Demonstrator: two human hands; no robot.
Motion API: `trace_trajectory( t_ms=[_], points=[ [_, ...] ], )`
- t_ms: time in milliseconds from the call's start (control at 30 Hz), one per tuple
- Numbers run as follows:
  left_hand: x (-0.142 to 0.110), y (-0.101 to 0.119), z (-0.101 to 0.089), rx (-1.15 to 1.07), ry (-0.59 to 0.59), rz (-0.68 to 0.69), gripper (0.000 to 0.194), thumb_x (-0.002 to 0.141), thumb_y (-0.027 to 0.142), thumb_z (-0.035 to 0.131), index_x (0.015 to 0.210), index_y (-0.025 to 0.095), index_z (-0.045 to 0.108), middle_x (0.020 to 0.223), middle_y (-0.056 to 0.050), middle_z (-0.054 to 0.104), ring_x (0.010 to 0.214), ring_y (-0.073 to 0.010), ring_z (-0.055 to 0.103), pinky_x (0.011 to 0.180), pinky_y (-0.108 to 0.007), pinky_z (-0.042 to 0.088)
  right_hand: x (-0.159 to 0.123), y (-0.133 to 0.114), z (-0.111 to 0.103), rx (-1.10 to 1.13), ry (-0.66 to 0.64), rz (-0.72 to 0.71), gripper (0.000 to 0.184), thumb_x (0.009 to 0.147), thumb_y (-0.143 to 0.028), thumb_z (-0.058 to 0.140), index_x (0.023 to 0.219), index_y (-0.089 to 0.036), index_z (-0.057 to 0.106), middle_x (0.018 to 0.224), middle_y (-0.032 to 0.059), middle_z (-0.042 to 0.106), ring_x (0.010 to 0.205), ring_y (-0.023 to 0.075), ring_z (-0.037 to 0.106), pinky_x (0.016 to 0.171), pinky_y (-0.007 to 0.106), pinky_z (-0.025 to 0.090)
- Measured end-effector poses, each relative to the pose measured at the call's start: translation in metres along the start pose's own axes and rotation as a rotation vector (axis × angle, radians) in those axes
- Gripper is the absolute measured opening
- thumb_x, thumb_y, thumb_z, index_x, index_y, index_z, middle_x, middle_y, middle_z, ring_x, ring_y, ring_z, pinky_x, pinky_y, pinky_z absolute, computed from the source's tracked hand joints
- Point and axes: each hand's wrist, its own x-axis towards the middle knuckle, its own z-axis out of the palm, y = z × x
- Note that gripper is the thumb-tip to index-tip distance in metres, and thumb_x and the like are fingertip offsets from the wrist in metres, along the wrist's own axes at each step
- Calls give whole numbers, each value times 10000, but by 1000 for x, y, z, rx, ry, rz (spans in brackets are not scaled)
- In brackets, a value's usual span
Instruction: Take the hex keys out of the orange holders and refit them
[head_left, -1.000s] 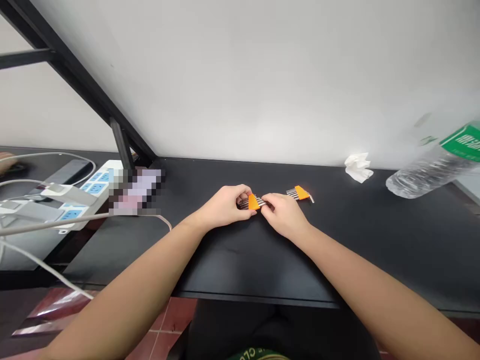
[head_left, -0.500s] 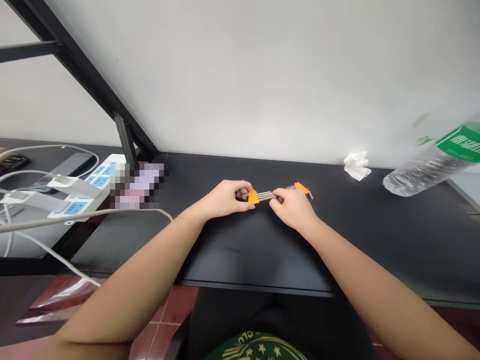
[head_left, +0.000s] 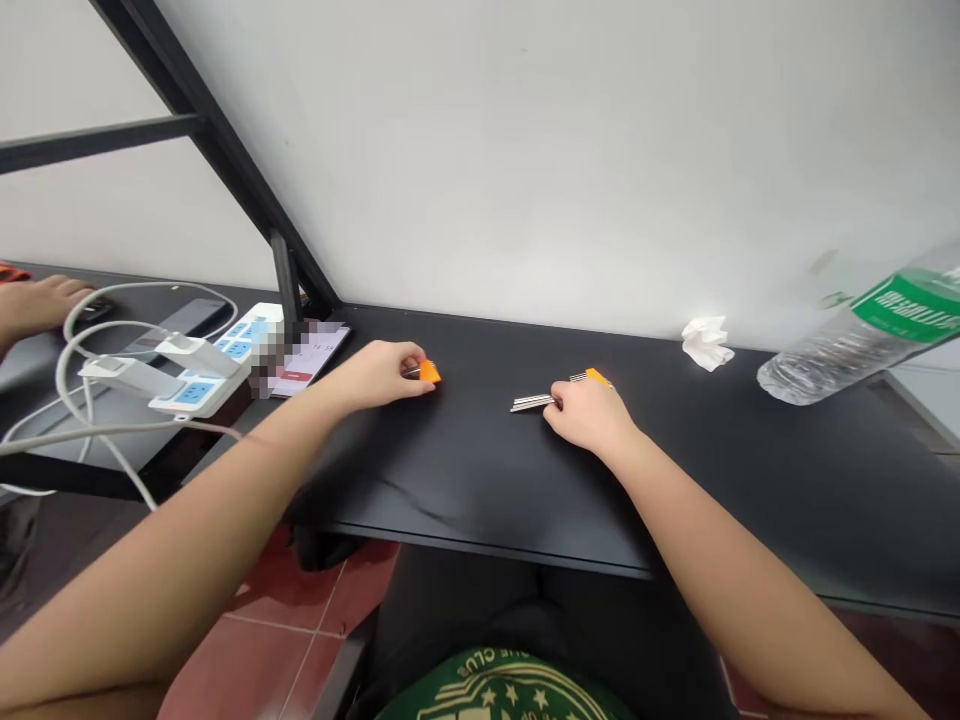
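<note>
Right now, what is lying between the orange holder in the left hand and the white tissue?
In the head view, the metal rods, the right hand gripping them, and a second orange holder lie between.

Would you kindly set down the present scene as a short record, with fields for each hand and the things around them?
Left hand: holds an orange holder
Right hand: holds thin metal rods, free ends pointing leftward
Just beyond right hand: second orange holder, partly hidden
Surface: black table
Right side: crumpled white tissue, clear bottle with green label
Left side: phone, white power strip
Far left: another person's hand
</note>
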Motion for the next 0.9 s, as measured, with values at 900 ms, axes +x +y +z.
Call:
trace_trajectory(
  t_ms=[900],
  points=[
    [77, 76, 85, -307, 91, 338, 336, 808, 398, 794, 1089, 221, 739, 1090, -44, 802, 1022, -239, 746, 979, -372, 589, -28, -26, -9, -133, -114, -93, 308, 997, -308, 568, 725, -196, 657, 763, 99, 699, 707, 237, 657, 588, 347, 302]
  ],
)
